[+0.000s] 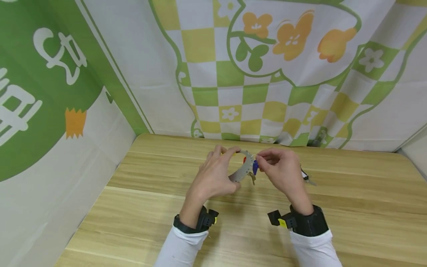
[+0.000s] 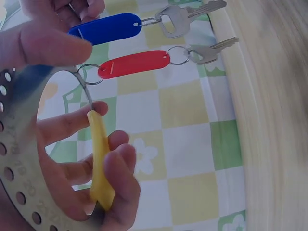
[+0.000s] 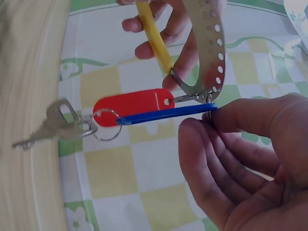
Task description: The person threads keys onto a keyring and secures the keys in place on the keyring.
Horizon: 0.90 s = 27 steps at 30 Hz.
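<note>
My left hand (image 1: 215, 172) grips a curved metal key holder plate (image 2: 19, 163) with numbered holes along its edge. Its fingers wrap around the yellow handle (image 2: 99, 159). A red key tag (image 2: 134, 65) hangs at the plate by a split ring, with a silver key (image 2: 204, 54) on its far end. To the right, my right hand (image 1: 281, 168) pinches a blue key tag (image 3: 166, 113) at its ring end, close against the plate's perforated rim. Another key (image 2: 175, 21) dangles from the blue tag. The fingertips partly hide the blue tag's ring.
Beyond my right hand, partly hidden by it, a small black-and-white thing with a metal tip (image 1: 304, 175) lies on the wooden table (image 1: 140, 222). A checked, flowered curtain (image 1: 233, 74) hangs behind the table's back edge, and a green-and-white cloth (image 1: 110, 148) on the left.
</note>
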Tool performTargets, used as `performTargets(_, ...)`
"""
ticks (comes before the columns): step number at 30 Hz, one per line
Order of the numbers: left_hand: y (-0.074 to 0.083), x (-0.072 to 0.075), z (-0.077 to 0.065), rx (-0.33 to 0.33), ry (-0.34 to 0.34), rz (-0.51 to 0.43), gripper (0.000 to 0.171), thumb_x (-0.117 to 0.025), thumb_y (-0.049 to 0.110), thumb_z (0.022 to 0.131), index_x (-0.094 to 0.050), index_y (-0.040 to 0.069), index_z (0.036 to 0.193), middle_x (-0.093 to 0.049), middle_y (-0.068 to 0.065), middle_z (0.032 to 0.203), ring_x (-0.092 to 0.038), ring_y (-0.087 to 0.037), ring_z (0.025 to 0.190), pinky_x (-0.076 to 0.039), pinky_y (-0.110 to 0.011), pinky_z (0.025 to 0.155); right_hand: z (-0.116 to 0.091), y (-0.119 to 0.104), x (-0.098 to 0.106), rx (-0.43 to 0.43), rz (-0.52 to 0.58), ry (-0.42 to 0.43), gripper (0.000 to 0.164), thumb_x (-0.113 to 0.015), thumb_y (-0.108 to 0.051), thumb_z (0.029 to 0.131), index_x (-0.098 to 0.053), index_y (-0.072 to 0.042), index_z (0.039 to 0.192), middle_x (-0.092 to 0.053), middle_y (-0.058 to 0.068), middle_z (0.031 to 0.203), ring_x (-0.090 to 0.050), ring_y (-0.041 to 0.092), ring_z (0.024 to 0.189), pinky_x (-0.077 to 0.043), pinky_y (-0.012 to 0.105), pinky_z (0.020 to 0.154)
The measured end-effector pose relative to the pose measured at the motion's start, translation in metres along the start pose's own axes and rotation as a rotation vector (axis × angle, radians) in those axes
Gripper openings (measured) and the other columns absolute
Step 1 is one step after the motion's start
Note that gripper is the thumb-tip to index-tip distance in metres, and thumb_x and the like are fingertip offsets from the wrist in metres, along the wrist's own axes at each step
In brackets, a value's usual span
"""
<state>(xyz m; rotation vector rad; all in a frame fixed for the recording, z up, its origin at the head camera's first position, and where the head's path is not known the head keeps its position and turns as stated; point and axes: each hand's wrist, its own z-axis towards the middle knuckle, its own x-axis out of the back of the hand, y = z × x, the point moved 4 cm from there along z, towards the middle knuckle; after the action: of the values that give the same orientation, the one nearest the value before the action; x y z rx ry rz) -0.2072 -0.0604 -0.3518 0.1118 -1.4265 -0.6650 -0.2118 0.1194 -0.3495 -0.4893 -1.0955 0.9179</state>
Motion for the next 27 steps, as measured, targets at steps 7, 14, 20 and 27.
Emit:
performTargets(7, -0.0004, -0.0038, 0.0000, 0.021, -0.080, 0.031, 0.090, -0.071, 0.039, 0.060, -0.034, 0.034, 0.141, -0.040, 0.000, 0.122, -0.044, -0.019, 0.096, -0.039, -0.037, 0.062, 0.0009, -0.0039, 0.0002, 0.211, -0.146, 0.052, 0.005, -0.063, -0.013, 0.081, -0.069, -0.012, 0.082, -0.061, -0.006, 0.070, -0.055, 0.002, 0.061, -0.045, 0.023, 0.058)
performTargets(14, -0.0012, -0.0047, 0.0000, 0.040, -0.081, 0.029, 0.087, -0.073, 0.037, 0.058, -0.039, 0.033, 0.138, -0.043, 0.003, 0.119, -0.046, -0.017, 0.091, -0.038, -0.036, 0.060, 0.0007, -0.0028, -0.0018, 0.260, -0.177, 0.000, 0.008, -0.060, -0.013, 0.083, -0.068, -0.014, 0.083, -0.061, -0.007, 0.072, -0.055, 0.001, 0.062, -0.044, 0.023, 0.058)
performTargets(20, -0.0013, -0.0052, 0.0000, 0.039, -0.070, 0.028, 0.085, -0.073, 0.034, 0.056, -0.041, 0.032, 0.135, -0.044, 0.004, 0.117, -0.047, -0.017, 0.087, -0.038, -0.034, 0.059, -0.0006, -0.0046, -0.0041, 0.336, -0.194, -0.058, 0.007, -0.061, -0.011, 0.084, -0.067, -0.013, 0.086, -0.059, -0.006, 0.078, -0.054, 0.001, 0.065, -0.043, 0.021, 0.058)
performTargets(27, -0.0003, -0.0060, -0.0002, 0.048, -0.078, 0.034, 0.086, -0.074, 0.034, 0.057, -0.040, 0.031, 0.135, -0.043, 0.003, 0.117, -0.046, -0.018, 0.092, -0.038, -0.037, 0.061, -0.0004, -0.0047, -0.0061, 0.330, -0.195, -0.095, 0.009, -0.062, -0.012, 0.085, -0.068, -0.013, 0.091, -0.060, -0.005, 0.083, -0.054, 0.003, 0.068, -0.044, 0.021, 0.059)
